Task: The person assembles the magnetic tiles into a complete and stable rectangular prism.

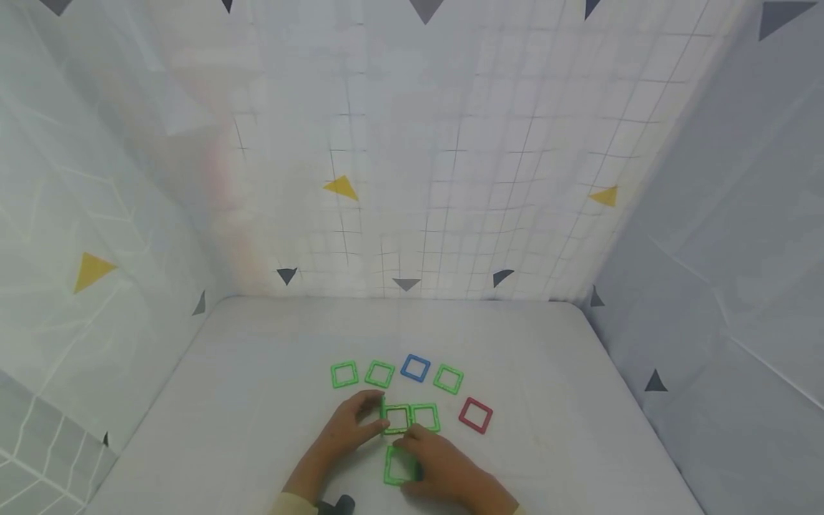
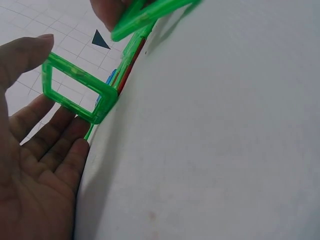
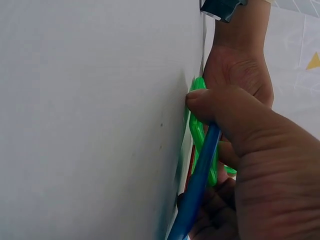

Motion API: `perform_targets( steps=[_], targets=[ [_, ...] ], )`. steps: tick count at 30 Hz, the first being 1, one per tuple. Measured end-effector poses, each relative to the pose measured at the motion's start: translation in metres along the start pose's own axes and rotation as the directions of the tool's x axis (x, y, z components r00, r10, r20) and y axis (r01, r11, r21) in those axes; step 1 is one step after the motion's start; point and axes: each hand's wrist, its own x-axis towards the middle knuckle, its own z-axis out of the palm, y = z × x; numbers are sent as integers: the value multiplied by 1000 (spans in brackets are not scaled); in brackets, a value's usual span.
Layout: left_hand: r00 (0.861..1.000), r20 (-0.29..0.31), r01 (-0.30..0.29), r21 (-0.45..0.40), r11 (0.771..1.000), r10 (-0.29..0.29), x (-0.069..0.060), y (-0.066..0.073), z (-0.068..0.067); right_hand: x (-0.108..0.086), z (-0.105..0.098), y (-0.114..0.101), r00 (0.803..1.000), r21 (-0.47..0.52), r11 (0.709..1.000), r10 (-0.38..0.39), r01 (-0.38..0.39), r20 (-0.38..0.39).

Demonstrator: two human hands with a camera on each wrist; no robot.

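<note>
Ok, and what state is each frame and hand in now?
Left hand: holding.
Green frame in left hand: held upright.
Right hand: holding.
Frame in right hand: held, tilt unclear.
Two middle green frames: side by side, apparently touching.
Three far green frames: flat, apart.
Blue frame: flat, apart.
Red frame: flat, apart.

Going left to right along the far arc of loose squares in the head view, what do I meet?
First green square → second green square → blue square → third green square → red square.

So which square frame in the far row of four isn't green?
The blue square frame, third from the left; the other three frames in that row are green.
</note>
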Motion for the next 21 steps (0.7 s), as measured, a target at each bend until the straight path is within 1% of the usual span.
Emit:
perform_targets(
  steps=[5,9,13,17,19,21],
  targets=[
    [1000,-2,7,-3,1000,-7,0,0,1,-1,-2,2,999,1,1000,29,-29,30],
    [1000,-4,3,0,1000,-3,0,0,1,-2,-4,2,998,5,999,49,-49,33],
    [1000,-11,-5,13,1000,5,0,0,0,-2,-6,1,999,12,999,36,-37,15],
    [1000,-12,2,13,1000,-2,1,0,1,-2,-6,1,1000,-3,1000,-2,2,-16],
    [1000,-11,8,12,1000,-8,0,1,1,-2,-6,2,999,9,1000,-8,8,-33],
    [1000,-10,7,11,1000,-7,0,0,1,-3,-6,2,999,43,999,-5,7,-53]
  ],
)
